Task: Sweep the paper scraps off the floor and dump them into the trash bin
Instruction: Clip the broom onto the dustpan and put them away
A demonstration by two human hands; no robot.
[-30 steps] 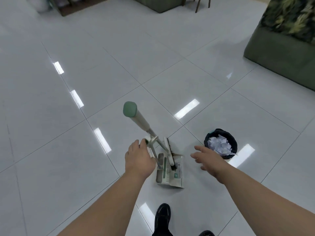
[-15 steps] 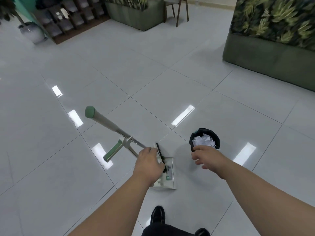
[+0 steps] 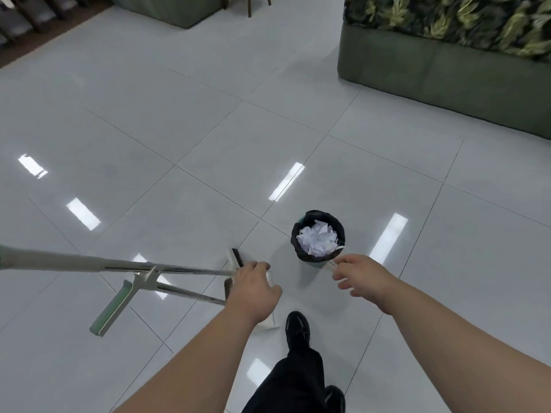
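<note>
Left hand (image 3: 253, 290): curled round broom (image 3: 89, 262), lower centre.
Right hand (image 3: 362, 275): loosely curled, nothing held.
Trash bin (image 3: 307, 257): filled with paper scraps (image 3: 317, 241).

Both forearms extended forward. My left hand (image 3: 253, 293) palm down, fingers curled, grip hidden; my right hand (image 3: 362, 274) palm down, fingers slack.

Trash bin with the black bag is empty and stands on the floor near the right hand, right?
Not empty: the head view shows the trash bin holding crumpled white paper scraps. It does stand on the floor near the right hand.
</note>
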